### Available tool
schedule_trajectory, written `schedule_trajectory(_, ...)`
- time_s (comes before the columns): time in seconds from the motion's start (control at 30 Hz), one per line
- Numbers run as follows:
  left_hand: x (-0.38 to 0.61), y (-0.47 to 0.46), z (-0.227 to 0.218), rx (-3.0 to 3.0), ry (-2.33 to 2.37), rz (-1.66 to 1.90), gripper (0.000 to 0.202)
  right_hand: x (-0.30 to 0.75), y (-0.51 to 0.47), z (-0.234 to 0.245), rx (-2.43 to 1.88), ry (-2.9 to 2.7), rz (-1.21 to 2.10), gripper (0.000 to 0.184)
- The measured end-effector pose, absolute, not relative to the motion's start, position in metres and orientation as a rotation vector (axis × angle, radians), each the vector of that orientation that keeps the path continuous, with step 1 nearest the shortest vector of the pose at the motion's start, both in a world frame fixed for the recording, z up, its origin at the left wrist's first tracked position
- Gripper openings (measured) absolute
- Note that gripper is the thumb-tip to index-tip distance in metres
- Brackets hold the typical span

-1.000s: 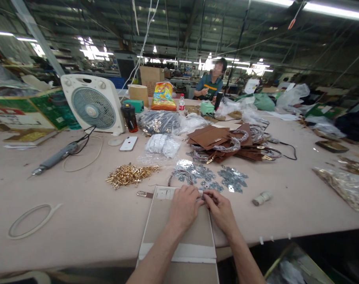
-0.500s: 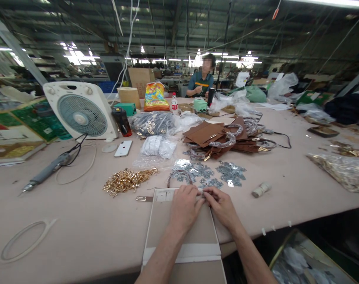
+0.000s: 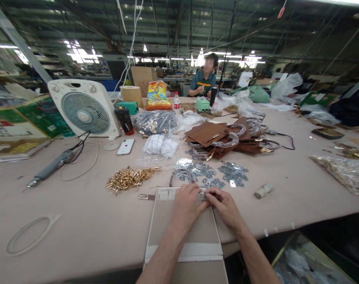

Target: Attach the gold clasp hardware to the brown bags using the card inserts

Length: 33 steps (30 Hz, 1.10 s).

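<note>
A beige bag panel [image 3: 200, 240] with white edging lies open before me and hangs over the table's front edge. My left hand [image 3: 186, 207] rests on its upper part, fingers curled over the top edge and thumb pointing right. At the top right corner my right hand [image 3: 225, 207] has thumb and forefinger pinched together; whatever they hold is hidden. A brown wrapped handle [image 3: 182, 171] arches out behind the top edge, and a brown strap with a gold buckle [image 3: 145, 196] sticks out left. Thin silver metal plates [image 3: 233, 172] are spread just beyond my hands.
Gold-coloured fasteners [image 3: 129, 179] lie piled left of the panel. A grey electric screwdriver [image 3: 51, 167], a white fan [image 3: 83, 112] and a phone [image 3: 125, 146] are farther left. Brown bag pieces [image 3: 207, 134] are stacked behind. A small roll [image 3: 263, 190] lies right. Another person [image 3: 203, 81] sits opposite.
The view has shifted slightly, so everything appears a little farther right. My left thumb has moved closer to the right hand's fingertips at the panel's corner.
</note>
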<state>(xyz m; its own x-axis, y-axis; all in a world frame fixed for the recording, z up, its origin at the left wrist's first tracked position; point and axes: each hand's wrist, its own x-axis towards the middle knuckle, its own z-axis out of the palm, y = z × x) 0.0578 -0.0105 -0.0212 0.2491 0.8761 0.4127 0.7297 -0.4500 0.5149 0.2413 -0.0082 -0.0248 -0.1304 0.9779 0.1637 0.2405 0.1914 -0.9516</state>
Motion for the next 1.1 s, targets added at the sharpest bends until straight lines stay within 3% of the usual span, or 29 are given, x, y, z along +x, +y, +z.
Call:
schedule_trajectory(0.67,0.057,-0.012,-0.019,2.258,1.515,0.980,0.031,0.230,-0.002,-0.040,-1.299,-1.643,0.785,0.018)
schedule_trajectory(1.1,0.058,-0.012,-0.019,2.267,1.513,0.987,0.029,0.234,-0.005,-0.035,-1.296,-1.706,0.801,0.018)
